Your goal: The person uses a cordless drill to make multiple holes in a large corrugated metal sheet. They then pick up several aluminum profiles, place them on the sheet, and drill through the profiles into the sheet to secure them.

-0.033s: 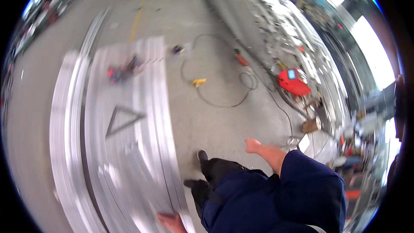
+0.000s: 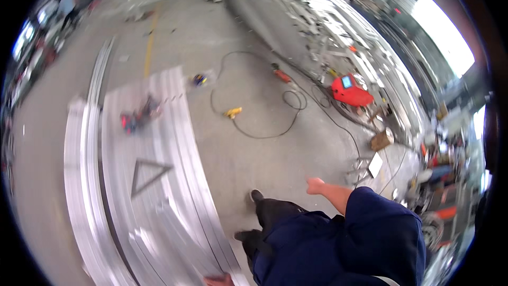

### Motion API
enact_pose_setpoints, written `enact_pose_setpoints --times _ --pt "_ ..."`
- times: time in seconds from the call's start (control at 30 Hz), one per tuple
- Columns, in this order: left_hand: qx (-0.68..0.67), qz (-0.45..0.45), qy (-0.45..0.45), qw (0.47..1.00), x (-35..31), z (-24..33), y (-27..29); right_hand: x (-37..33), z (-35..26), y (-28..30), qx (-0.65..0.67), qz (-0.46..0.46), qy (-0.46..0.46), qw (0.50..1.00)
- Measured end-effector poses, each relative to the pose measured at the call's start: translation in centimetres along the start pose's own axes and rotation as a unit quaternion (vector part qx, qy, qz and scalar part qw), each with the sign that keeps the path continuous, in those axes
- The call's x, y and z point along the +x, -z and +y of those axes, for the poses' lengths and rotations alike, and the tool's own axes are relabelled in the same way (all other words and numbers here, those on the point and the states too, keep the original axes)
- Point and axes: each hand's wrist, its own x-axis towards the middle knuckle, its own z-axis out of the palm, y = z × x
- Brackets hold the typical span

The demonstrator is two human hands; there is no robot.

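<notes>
Metal bars (image 2: 161, 140) under left hand (image 2: 219, 279), workshop floor (image 2: 254, 164) below right hand (image 2: 316, 186), state of all fingers (image 2: 312, 184) unclear

Long silvery metal bars (image 2: 182, 204), lying flat, closely side by side, person's left

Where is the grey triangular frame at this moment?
In the head view, the triangular frame lies left of centre on the silvery bars, below the red-and-dark object and above the left hand.
</notes>
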Motion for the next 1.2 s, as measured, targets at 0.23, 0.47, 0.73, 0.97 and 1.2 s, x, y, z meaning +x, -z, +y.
enact_pose_setpoints --times 0.23,0.47,0.73,0.97,1.2 --pt "0.196 0.055 -0.351 0.914 2.3 3.1 -5.0 -0.6 5.1 -6.2 0.248 -0.127 -0.063 0.959" --pt "0.163 -0.177 -0.271 0.932 6.6 30.1 -10.5 8.3 17.0 1.7 0.311 -0.019 -0.102 0.945" --pt "0.009 -0.305 -0.364 0.880 11.2 64.2 -15.0 20.3 29.2 15.4 0.457 0.182 -0.164 0.855" --pt "0.153 -0.364 -0.479 0.784 22.2 81.6 -22.3 27.6 36.6 25.0 0.380 0.145 -0.186 0.894" --pt "0.154 -0.402 -0.356 0.829 34.2 106.7 -26.8 32.3 35.2 41.0 0.609 -0.010 -0.329 0.722"
